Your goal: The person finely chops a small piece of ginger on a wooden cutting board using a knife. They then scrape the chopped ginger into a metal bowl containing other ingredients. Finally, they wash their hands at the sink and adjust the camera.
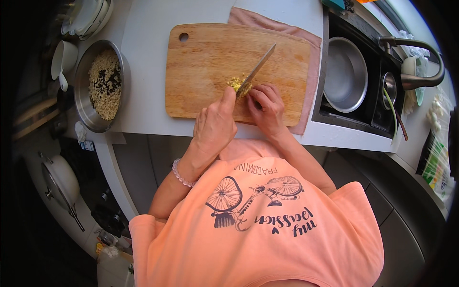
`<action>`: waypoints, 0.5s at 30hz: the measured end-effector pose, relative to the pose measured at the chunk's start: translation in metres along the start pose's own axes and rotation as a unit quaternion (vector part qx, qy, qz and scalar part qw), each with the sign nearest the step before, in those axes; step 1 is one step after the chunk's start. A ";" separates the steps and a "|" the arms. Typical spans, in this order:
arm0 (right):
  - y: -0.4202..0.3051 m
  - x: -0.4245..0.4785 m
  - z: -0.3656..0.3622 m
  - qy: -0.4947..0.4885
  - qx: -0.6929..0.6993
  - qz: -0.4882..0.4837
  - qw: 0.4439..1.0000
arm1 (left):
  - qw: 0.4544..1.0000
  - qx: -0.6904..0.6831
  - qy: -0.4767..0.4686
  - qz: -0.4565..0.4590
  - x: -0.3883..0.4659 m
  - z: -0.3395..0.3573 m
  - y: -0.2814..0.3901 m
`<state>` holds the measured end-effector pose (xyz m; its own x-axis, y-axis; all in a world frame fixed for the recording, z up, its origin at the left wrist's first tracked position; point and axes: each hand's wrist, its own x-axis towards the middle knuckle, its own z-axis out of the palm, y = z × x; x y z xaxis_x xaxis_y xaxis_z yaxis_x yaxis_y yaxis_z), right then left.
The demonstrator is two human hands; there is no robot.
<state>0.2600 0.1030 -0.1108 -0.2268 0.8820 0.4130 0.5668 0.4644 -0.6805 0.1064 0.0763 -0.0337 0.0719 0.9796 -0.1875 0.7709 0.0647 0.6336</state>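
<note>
My left hand (217, 120), with a clear bead bracelet on its wrist, grips a kitchen knife (257, 70); the handle is hidden in the hand. The blade points up and to the right over a wooden cutting board (200, 71). Finely chopped yellow food (235, 83), possibly ginger, lies on the board on both sides of the blade. Close against the blade's right side, my right hand (267, 106) rests on the board with curled fingers. Whether its fingers pinch a piece cannot be seen. A pink cloth (309, 104) lies under the board's right part.
At left stand a steel bowl (125, 75) of pale crumbly food with dark bits, a white cup (64, 59) and stacked dishes (88, 16). At right, the black sink (319, 111) holds a metal basin (346, 75) beneath a faucet (419, 82). A lidded pan (64, 179) sits lower left.
</note>
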 end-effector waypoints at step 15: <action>0.002 0.001 -0.002 -0.017 0.004 -0.010 1.000 | 0.996 0.084 -0.025 0.002 -0.025 -0.002 0.020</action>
<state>0.2622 0.1044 -0.1105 -0.2652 0.8748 0.4054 0.5555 0.4823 -0.6774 0.1184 0.0533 -0.0148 0.1043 0.9687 -0.2254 0.8649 0.0236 0.5014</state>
